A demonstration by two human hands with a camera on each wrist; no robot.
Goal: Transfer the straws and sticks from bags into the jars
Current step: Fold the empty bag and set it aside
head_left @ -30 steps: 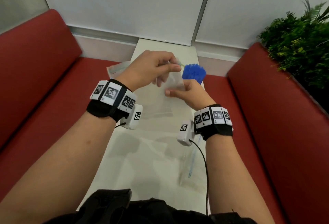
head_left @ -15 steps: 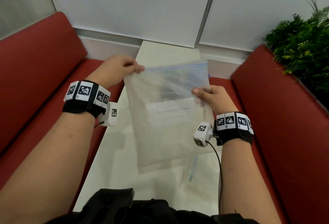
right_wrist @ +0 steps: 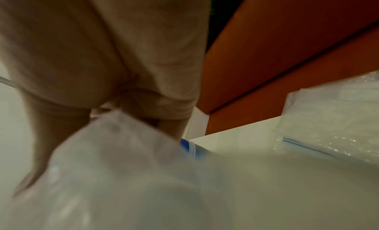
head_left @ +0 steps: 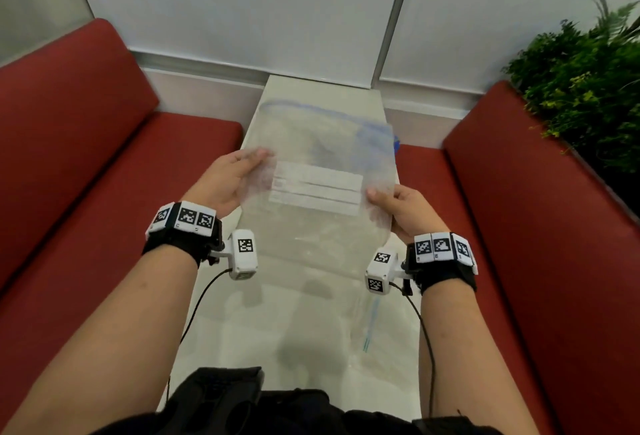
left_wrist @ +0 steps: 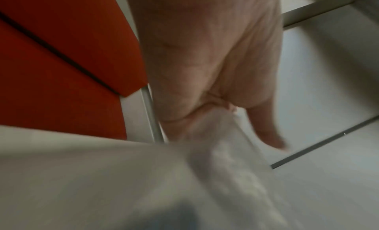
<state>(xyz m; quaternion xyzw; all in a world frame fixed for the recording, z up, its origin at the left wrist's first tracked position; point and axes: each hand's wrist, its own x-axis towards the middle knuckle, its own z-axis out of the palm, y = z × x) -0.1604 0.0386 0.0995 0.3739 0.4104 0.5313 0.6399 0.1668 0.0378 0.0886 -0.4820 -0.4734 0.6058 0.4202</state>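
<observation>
I see a narrow white table (head_left: 221, 330) running up the middle of the frame, a red bench seat (head_left: 79, 192) on the left and another (head_left: 540, 227) on the right, a leafy green plant (head_left: 585, 88) at upper right, and pale wall panels (head_left: 242, 2) across the top.

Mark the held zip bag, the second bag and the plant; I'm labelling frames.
held zip bag (head_left: 317, 189): head view, white label panel.
second bag (head_left: 372, 325): head view, blue zip strip.
plant (head_left: 585, 102): head view, green foliage.

The held bag (head_left: 322, 192) is motion-blurred, and it hides the jars except a blue sliver (head_left: 396, 141) at its right edge. Both wrist views are smeared; the left hand's fingers (left_wrist: 268, 131) show only as soft shapes.
</observation>
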